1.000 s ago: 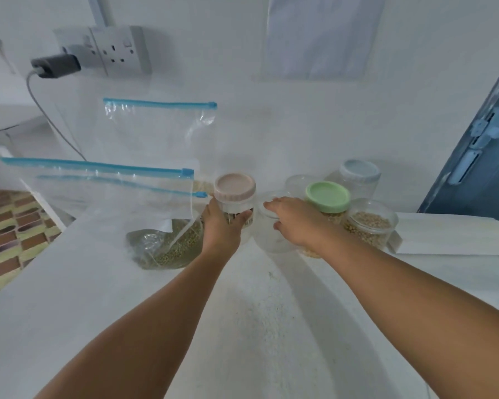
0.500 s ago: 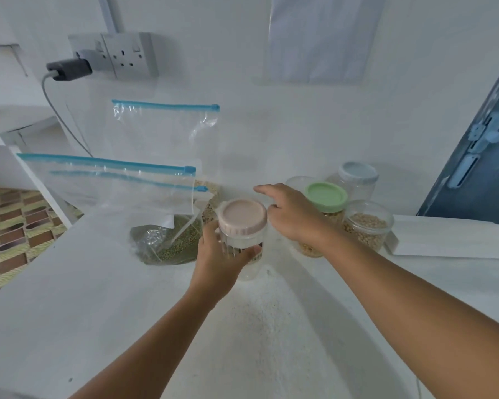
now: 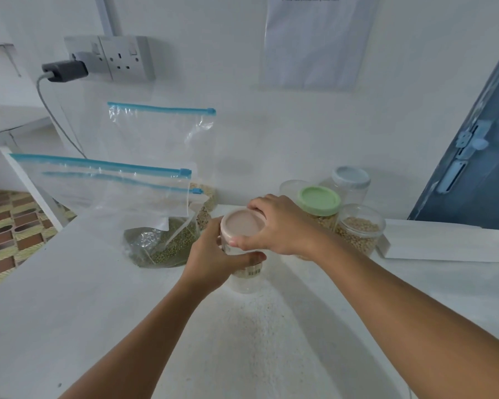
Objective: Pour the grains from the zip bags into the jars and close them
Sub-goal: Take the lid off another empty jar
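White wall and a white speckled countertop [image 3: 69, 298] fill the head view, with a double wall socket [image 3: 118, 57] at upper left carrying a dark plug [image 3: 65, 71] whose grey cable hangs down behind the bags, a sheet of paper [image 3: 319, 41] fixed to the wall above, a blue door [image 3: 478, 156] at the right edge and patterned floor tiles [image 3: 9, 223] at the far left. Near the middle of the counter the left hand [image 3: 213, 257] grips a clear jar [image 3: 247, 272] around its body, fingers curled round the front with a barcode label showing just below them. The right hand [image 3: 280, 226] holds the pink lid [image 3: 242, 224] on top of that jar, thumb at the near rim and fingers bent over the far rim. Whether the lid is screwed tight cannot be told. Left of the jar, a zip bag [image 3: 144, 214] with a blue slider stands on the counter, greenish grains gathered in its bottom; a second zip bag [image 3: 162, 145] stands behind it against the wall with pale grains low inside. Behind the right hand sits a jar with a green lid [image 3: 319, 201], just beside it an uncovered jar of pale grains [image 3: 359, 228], and behind those a clear jar with a grey-blue lid [image 3: 350, 180] and another clear jar [image 3: 291, 187] partly hidden. A flat white board [image 3: 450, 240] lies at the right, touching or nearly touching the uncovered jar.
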